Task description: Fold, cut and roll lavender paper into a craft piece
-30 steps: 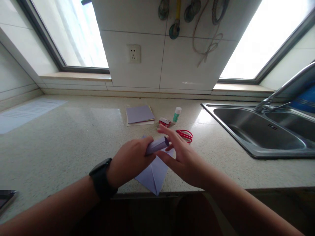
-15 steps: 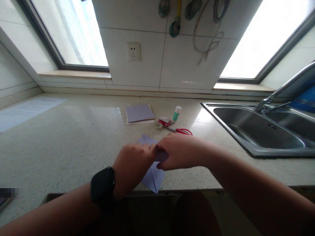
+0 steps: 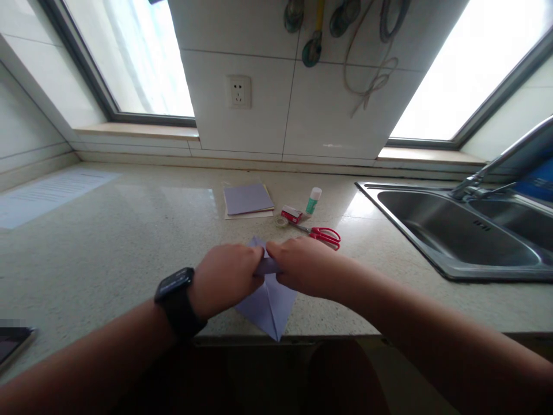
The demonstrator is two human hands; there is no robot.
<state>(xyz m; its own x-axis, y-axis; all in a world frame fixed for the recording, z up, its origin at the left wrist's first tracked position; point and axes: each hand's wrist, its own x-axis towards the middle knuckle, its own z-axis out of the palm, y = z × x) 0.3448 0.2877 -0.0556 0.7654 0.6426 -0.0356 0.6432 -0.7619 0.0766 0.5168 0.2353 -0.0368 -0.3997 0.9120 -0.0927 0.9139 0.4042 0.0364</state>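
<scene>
Two hands are working at the front edge of the counter (image 3: 108,253). The left hand (image 3: 222,276), with a black watch (image 3: 175,300) on its wrist, and the right hand (image 3: 302,266) are meeting knuckle to knuckle, both closing on one rolled lilac paper (image 3: 268,266) held between them. Only a short stretch of the roll is showing in the gap.

Directly under the hands one folded lilac sheet (image 3: 270,302) is lying flat, its point reaching the counter's front edge.

Behind, toward the middle of the counter: one paper stack (image 3: 247,199), one red box (image 3: 292,214), one tape roll (image 3: 281,221), one glue stick (image 3: 313,200), one pair of red scissors (image 3: 324,234). The scissors are lying just beyond the right hand, apart from it.

One printed sheet (image 3: 47,190) is lying at the far left. One sink (image 3: 458,230) is filling the right end, its rim well apart from the hands. Bare counter is lying open to the left of the hands.

Speckled stone top, white tiled wall, one socket (image 3: 239,92), windows on both sides.
</scene>
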